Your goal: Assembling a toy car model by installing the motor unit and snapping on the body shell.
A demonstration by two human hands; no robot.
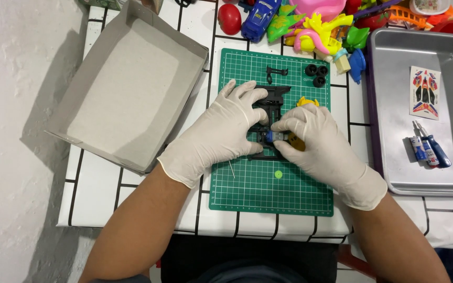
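A black toy car chassis (271,100) lies on a green cutting mat (268,188). My left hand (221,131), in a white glove, holds the chassis from the left side. My right hand (318,141), also gloved, pinches a small blue and silver motor (277,137) against the chassis middle, with a yellowish piece (295,142) under the fingers. A yellow part (306,100) peeks out behind my right hand. Three black tyres (316,73) and a small black part (276,72) rest at the mat's far end. A small green round piece (278,174) lies near the mat's front.
An open grey cardboard box lid (127,84) sits at the left. A metal tray (389,105) at the right holds a sticker sheet (425,92), a blue screwdriver (437,149) and a small tube (419,148). Colourful plastic toys (315,26) crowd the far edge of the white tiled table (100,199).
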